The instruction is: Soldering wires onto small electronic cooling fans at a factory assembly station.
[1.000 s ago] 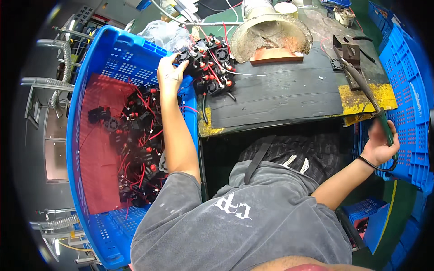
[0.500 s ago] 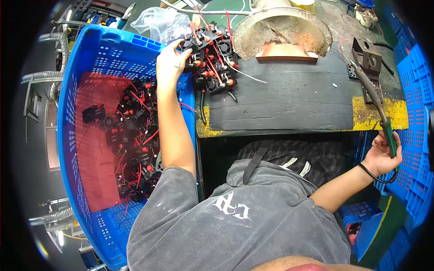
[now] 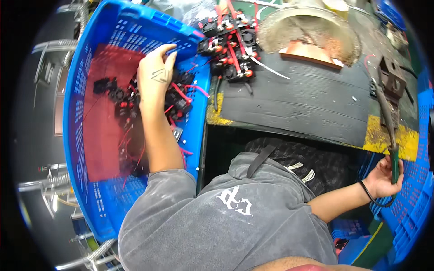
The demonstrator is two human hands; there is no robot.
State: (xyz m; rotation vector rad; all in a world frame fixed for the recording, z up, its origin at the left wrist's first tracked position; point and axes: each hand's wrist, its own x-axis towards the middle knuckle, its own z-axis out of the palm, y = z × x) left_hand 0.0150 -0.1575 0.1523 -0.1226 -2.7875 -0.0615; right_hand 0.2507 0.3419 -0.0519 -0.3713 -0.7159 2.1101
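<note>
My left hand (image 3: 155,77) is above a blue perforated crate (image 3: 205,97), its thumb and forefinger slightly apart and no object visible between them. The other fingers are hidden beneath the palm. Under that arm lie several small black fan units (image 3: 120,95) with red wires, some resting on a red sheet (image 3: 101,149) inside the crate. A stack of similar fan units (image 3: 235,43) stands on the bench beside the crate. In my right hand (image 3: 383,178) is a soldering iron (image 3: 394,167), gripped by its green handle, its shaft resting against a rusty metal stand (image 3: 392,79).
A dark board (image 3: 298,97) lies on the bench in front of a dusty hood (image 3: 312,27) with a copper-coloured block (image 3: 312,55). The bench edge has worn yellow paint. A clear plastic bag (image 3: 185,11) lies behind the crate. More blue crates (image 3: 413,198) stand at the right.
My left hand has moved from the fan stack on the bench to over the crate. The view has shifted and tilted a little. My right hand keeps its hold on the soldering iron.
</note>
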